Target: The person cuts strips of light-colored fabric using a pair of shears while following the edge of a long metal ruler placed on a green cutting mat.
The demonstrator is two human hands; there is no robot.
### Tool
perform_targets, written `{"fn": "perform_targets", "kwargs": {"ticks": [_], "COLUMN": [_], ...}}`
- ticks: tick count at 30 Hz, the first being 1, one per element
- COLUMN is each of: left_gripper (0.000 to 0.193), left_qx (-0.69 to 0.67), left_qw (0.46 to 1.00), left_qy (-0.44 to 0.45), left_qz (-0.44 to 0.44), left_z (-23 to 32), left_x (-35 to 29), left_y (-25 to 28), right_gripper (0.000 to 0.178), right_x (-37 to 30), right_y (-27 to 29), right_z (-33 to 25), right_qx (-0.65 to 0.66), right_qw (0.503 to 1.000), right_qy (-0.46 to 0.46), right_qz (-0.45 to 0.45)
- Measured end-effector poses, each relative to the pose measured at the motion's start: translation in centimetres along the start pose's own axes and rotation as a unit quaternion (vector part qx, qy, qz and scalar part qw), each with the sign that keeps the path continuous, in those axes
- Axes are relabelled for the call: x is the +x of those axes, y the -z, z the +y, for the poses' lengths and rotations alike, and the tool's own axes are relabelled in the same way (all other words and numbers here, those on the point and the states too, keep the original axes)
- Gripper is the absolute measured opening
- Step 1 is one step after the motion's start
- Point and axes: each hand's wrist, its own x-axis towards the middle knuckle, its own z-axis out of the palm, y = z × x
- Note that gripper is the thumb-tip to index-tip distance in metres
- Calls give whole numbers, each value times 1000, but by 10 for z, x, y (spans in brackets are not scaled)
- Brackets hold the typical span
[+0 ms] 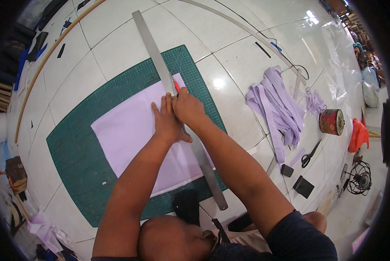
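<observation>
A folded lilac cloth (129, 126) lies on a green cutting mat (75, 156) with a printed grid. Across its right side runs a long metal ruler (151, 41), slanting from the far side down toward me and overhanging the mat at both ends. My left hand (165, 123) presses on the cloth and ruler, its fingers stretched out and spread. Beside it, my right hand (189, 106) is closed around a red cutter (176, 86), whose tip is by the ruler's edge near the cloth's far right corner. The fingers partly hide the cutter's body.
Right of the mat lies a bundle of lilac strips (275, 104). Black scissors (310, 154), a dark red tin (331, 122), two dark blocks (303, 186) and a small fan (359, 177) are farther right. A curved wooden strip (38, 74) lies at left on the tiled floor (112, 26).
</observation>
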Motion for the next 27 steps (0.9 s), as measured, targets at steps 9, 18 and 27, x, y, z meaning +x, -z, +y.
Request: {"fn": "perform_targets", "kwargs": {"ticks": [9, 18, 27], "left_gripper": [152, 157, 157], "left_qx": [20, 1, -8], "left_qw": [1000, 1000, 1000], "left_qy": [10, 22, 19], "left_qz": [-14, 4, -17], "left_z": [1, 1, 5], "left_x": [3, 8, 9], "left_y": [-2, -5, -1], "right_gripper": [37, 30, 31], "right_x": [-20, -209, -334], "right_y": [12, 6, 15], "right_z": [7, 75, 123], "right_qx": [51, -3, -56], "right_qw": [994, 983, 962], "right_qy": [-65, -121, -172], "right_qz": [-67, -136, -205]}}
